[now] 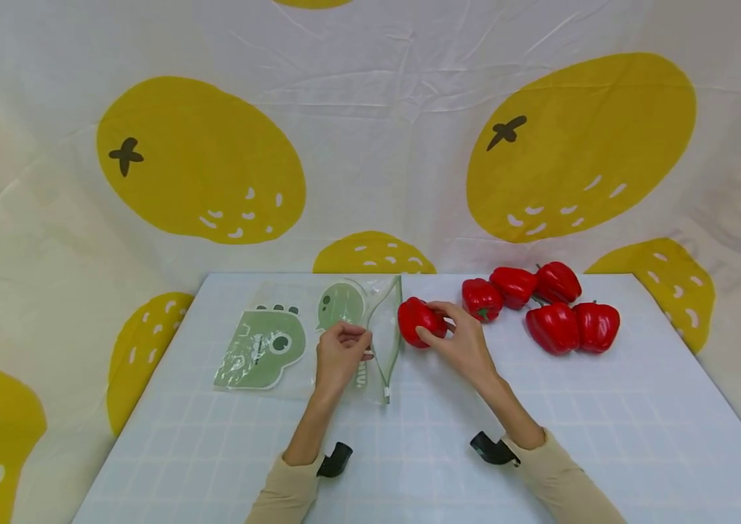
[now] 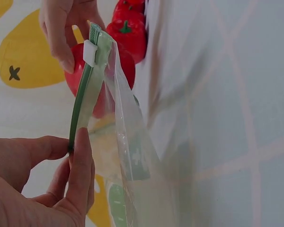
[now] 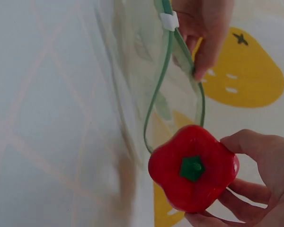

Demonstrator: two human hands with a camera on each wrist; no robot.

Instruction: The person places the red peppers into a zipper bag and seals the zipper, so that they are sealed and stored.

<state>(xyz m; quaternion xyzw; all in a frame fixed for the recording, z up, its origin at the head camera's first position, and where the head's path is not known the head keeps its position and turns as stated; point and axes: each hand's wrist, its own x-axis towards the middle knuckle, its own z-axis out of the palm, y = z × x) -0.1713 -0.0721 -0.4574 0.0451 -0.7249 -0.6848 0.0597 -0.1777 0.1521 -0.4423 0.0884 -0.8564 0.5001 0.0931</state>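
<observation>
My left hand pinches the green zip edge of a clear zip bag between thumb and fingers. The bag's mouth gapes toward the right, and a white slider sits at one end of the zip. Green cartoon dinosaur prints mark the bag, which lies across the table's left-middle. With thumb and fingers my right hand grips a red bell pepper, held right at the bag's opening. Its green stem end faces the right wrist camera.
Several other red bell peppers are grouped at the table's back right. A pale checked cloth covers the table. Behind it hangs a white curtain with large yellow fruit prints.
</observation>
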